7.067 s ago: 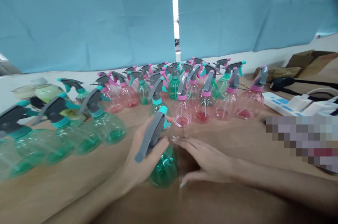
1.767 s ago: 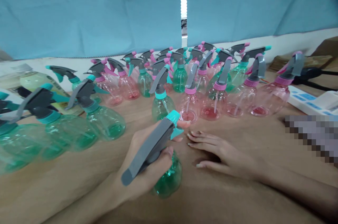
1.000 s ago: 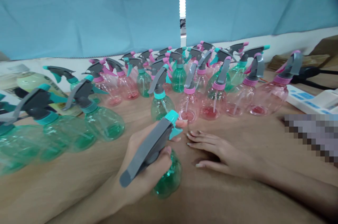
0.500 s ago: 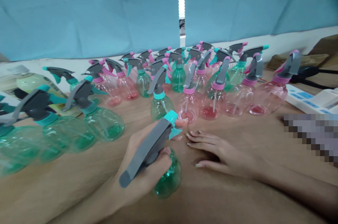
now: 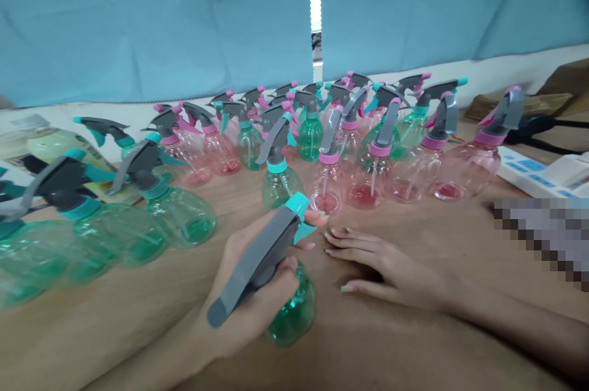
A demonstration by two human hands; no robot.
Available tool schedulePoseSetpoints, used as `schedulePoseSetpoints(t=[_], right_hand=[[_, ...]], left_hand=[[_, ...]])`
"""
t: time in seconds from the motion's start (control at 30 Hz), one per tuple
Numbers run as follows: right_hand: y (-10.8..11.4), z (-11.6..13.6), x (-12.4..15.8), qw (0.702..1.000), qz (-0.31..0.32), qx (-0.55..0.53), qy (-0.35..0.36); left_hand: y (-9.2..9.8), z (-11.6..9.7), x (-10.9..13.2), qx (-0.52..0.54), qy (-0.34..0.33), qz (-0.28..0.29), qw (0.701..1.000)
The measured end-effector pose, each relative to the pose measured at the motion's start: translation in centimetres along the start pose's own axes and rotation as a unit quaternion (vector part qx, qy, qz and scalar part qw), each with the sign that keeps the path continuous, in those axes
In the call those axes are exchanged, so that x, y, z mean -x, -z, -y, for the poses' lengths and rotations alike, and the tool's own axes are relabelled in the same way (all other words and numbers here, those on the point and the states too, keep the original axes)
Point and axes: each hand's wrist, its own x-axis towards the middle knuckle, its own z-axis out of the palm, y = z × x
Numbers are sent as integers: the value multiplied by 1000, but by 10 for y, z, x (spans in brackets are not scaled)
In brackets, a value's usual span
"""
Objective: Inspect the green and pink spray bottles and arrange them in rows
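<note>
My left hand (image 5: 251, 293) is closed round the neck of a green spray bottle (image 5: 291, 311) that stands on the wooden table (image 5: 115, 317). Its grey trigger head (image 5: 253, 262) with a teal nozzle points away from me, and my thumb rests by the nozzle. Just right of the bottle, my right hand (image 5: 381, 268) lies flat on the table with fingers stretched out, holding nothing. Its fingertips are close to the bottle's nozzle.
Several pink spray bottles (image 5: 372, 176) and green spray bottles (image 5: 179, 213) stand in rows across the back and left of the table. A white power strip (image 5: 529, 170) lies at the right. A blue curtain (image 5: 161, 16) hangs behind.
Hardly anything has moved over the last second; both hands hold the same pose. Compared with seven seconds ago, the view has shifted and my right hand's fingers sit slightly further from the bottle.
</note>
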Motion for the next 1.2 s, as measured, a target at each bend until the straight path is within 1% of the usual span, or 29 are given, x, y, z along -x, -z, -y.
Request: schedulePoseSetpoints(t=[0.13,0.33,0.53,0.67,0.87,1.0,1.1,1.2], right_hand=[[0,0,0,1000,5,13,-2],[1,3,-1,1000,7,18,-7],[1,1,-1,1000,11,20,-4],[1,1,0,1000,7,15,-5],[1,2,0,1000,14,22,-11],[1,1,-1,999,16,31,-6],[1,1,-1,999,15,30,-6],[1,2,-1,1000,9,23,-5]], left_hand=[[0,-2,-1,-8,8,8,1000],[-1,-4,-2,-16,7,5,1000],[-2,3,2,-35,32,-11,999],[-3,7,2,-48,18,-17,999],[-2,1,-2,-43,-3,-14,999],[-2,-1,-2,-49,1,-21,999],[-2,-2,1,-46,-10,-27,998],[-2,0,5,-76,9,-45,996]])
